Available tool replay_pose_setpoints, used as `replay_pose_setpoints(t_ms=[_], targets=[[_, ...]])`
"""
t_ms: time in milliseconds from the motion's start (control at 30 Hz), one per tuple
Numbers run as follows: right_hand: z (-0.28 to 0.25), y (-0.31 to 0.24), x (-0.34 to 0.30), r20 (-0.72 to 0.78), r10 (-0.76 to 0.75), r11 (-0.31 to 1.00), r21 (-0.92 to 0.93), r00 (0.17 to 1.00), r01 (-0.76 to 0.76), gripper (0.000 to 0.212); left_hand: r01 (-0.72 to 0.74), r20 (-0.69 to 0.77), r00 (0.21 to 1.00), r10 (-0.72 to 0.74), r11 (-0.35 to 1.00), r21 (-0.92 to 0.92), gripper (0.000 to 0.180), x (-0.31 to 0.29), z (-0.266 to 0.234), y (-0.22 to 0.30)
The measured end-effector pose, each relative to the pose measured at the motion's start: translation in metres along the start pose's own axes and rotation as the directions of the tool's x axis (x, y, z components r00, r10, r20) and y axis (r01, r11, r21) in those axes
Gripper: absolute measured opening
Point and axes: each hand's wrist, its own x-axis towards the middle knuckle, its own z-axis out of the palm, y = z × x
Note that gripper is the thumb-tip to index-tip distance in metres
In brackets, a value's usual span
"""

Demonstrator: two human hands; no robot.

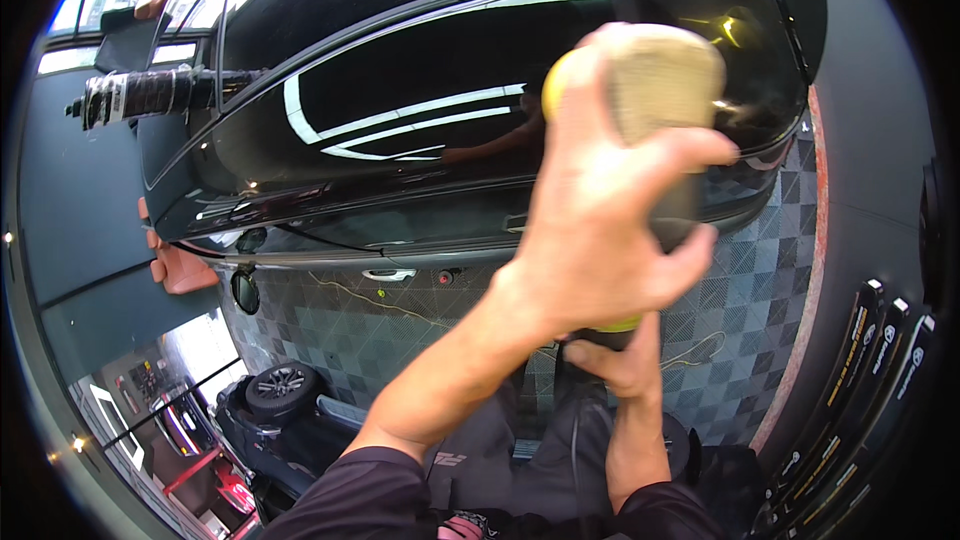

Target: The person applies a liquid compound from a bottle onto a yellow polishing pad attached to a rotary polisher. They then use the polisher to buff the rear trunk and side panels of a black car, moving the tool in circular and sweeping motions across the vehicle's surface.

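Observation:
My left hand [590, 200] reaches up over a black and yellow hand-held power tool, apparently a polisher [678, 205], and looks closed around its head. Its thumb and forefinger lie apart across the dark body. A blurred beige pad [668, 80] shows beyond the fingers, with a rounded yellow part on their other side. Lower down, my right hand [620, 360] is wrapped around the dark handle end, near a yellow-green band. Behind the tool stretches the glossy black car panel [420, 125]; whether the pad touches it I cannot tell.
A grey checkered tile floor [760, 300] lies below the car. A thin cord [375, 302] runs over it. At the left are a wrapped black roll [160, 95] and a reddish-brown seat [185, 268]. Long dark boxes [850, 390] stand at right. A wheel [282, 390] shows lower left.

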Motion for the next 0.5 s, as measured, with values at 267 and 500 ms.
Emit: replay_pose_setpoints(t_ms=[267,500], targets=[[0.080,-0.004,0.036,0.211,0.045,0.978,-0.210,0.977,0.000,0.104,0.334,-0.127,0.937,-0.324,0.940,0.064,0.055,-0.026,-0.113,-0.025],[0.068,-0.014,0.040,0.266,-0.053,0.985,-0.142,0.963,0.094,0.114,0.383,-0.107,0.919,-0.378,0.923,0.029,0.054,-0.012,-0.105,-0.022]])
